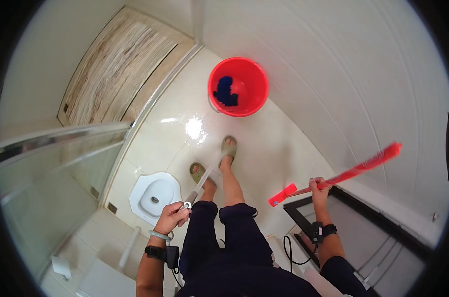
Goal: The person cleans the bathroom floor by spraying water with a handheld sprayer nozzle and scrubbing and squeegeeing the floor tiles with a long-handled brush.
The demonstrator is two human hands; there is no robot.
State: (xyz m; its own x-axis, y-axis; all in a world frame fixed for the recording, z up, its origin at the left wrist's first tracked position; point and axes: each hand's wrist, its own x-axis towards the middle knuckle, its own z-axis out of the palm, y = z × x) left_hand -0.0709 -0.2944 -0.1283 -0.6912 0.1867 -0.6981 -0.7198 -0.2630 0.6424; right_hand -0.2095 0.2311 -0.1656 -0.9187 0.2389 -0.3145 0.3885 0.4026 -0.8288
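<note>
Left hand (pixel 174 217) grips an apparent spray nozzle (pixel 190 197); right hand (pixel 319 185) clasps the red brush (pixel 353 172). Overspray could wet the floor (pixel 279 141) below both grips, causing slips.

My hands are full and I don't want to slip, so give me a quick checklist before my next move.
1. Right hand closed around the long red-headed tool: ok.
2. Left hand gripping the slim grey tool: ok.
3. Both feet in the green sandals: ok.
4. Red bucket upright, with the dark blue item inside it: ok.
5. Floor dry: cannot tell; the bright patch could be wetness or just glare.
6. Black cable tucked away: not ok; it hangs in a loose loop beside your right forearm.
</note>
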